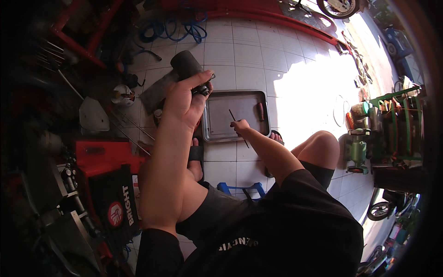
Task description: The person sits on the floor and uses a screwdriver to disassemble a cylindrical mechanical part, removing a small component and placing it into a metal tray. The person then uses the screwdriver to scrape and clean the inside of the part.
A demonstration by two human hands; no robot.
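Raised ahead of me, my left hand (190, 94) is wrapped round a black cylindrical part (185, 63) with a small dark fitting at its lower end. My right hand (240, 127) is closed on a thin dark rod (231, 113), tilted so its upper end points away from me. What sort of tool the rod is, I cannot make out. Below that hand lies a shallow metal tray (218, 117) on the floor. A screwdriver-like tool with a reddish handle (260, 111) rests inside the tray at its right side.
Between my knees stands a blue stool (242, 188). A red toolbox (104, 154) is at my left, and a coiled blue hose (173, 30) lies on the tiles ahead. To the right are a green machine (357, 152) and a green rack (394, 101).
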